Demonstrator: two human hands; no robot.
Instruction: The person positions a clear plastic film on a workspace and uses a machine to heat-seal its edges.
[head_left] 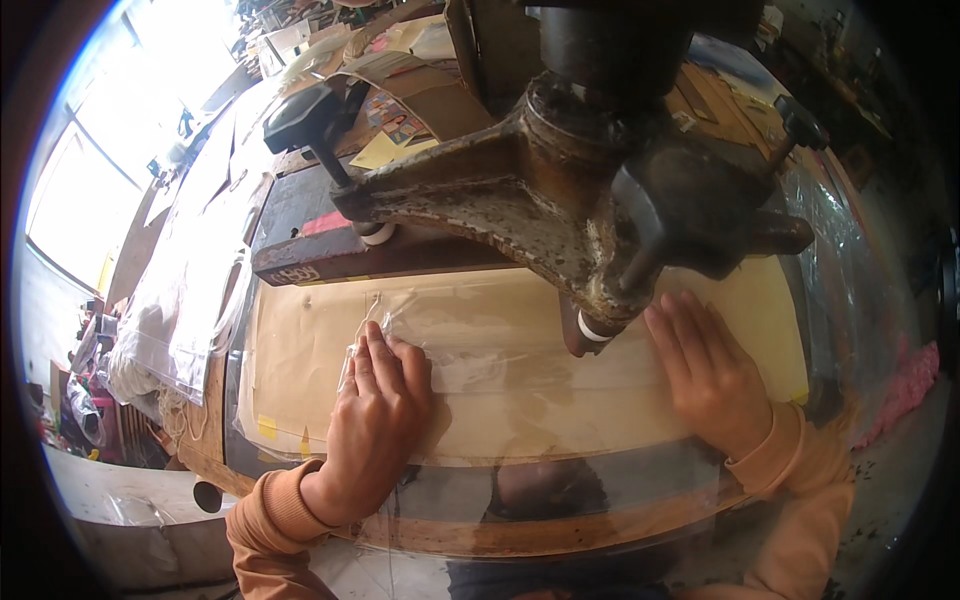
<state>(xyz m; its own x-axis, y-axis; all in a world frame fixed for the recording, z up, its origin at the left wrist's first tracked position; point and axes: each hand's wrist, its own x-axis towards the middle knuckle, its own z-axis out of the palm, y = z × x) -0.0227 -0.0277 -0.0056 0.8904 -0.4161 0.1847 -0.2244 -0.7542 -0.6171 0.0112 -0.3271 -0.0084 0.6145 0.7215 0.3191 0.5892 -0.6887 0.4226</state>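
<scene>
Both hands, left hand (pixel 378 420) and right hand (pixel 712 372), press flat, fingers released, on clear film (pixel 470 375); press arm (pixel 520 200) hides its far edge

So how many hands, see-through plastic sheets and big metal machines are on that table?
Hands: 2, the left hand and right hand, both flat on the sheet
Clear plastic sheets: 1
Metal press machines: 1
Total: 4

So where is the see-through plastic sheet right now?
In the head view, the clear plastic sheet lies flat on the tan board, below the dark metal machine arm, pressed under the left hand and the right hand.
</scene>
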